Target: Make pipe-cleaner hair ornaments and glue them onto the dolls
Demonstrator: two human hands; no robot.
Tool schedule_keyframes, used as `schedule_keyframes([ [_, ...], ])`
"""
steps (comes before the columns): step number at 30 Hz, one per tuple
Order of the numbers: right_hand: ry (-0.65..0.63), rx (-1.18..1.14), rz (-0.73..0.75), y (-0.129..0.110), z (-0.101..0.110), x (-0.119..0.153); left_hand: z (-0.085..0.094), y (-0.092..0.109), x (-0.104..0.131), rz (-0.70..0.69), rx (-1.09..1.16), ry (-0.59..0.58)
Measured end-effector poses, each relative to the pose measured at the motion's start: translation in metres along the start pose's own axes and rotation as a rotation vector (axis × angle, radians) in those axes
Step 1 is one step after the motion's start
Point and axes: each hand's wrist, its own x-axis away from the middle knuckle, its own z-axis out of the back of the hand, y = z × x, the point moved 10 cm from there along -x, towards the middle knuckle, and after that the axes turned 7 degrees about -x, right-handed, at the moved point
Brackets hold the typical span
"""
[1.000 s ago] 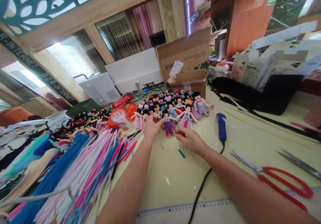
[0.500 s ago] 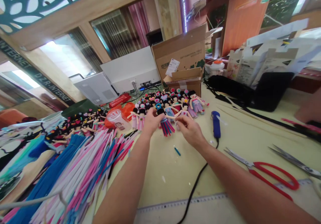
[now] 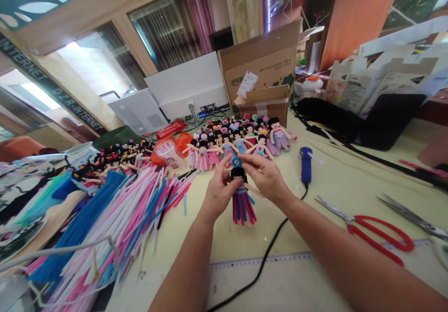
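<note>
A small doll [image 3: 244, 205] with black hair and a skirt of blue and red strips is held upright over the table. My left hand [image 3: 220, 188] is closed on the doll at its head, from the left. At the top of the head sits a round blue piece [image 3: 237, 161], and the fingers of my right hand [image 3: 264, 174] pinch there from the right. Behind the hands stand several finished-looking dolls [image 3: 213, 156] in pink, blue and purple dresses.
Bundles of coloured pipe cleaners [image 3: 105, 228] cover the left side. A blue corded tool [image 3: 305, 165], red-handled scissors [image 3: 381, 232] and a second pair of scissors [image 3: 416, 218] lie right. An open cardboard box [image 3: 262, 74] stands behind, and a ruler strip [image 3: 259, 261] runs along the front.
Both hands and the doll have come nearer, away from the row of dolls. My right hand has moved from beside the doll to the blue piece on its head.
</note>
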Motion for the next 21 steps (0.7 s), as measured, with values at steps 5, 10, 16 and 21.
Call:
schedule_keyframes([
  [5, -0.001, -0.001, -0.026, 0.007, -0.004, 0.004, 0.005, -0.003, 0.005, -0.026, -0.153, 0.051],
  [10, -0.026, 0.071, 0.002, 0.006, -0.01, 0.008, 0.009, -0.003, 0.007, -0.024, -0.285, 0.087],
  [16, -0.059, 0.165, 0.078, -0.001, -0.018, 0.013, 0.014, -0.003, 0.009, -0.033, -0.394, 0.132],
  [21, -0.057, 0.166, 0.067, 0.001, -0.02, 0.014, 0.013, -0.001, 0.01, -0.04, -0.398, 0.13],
])
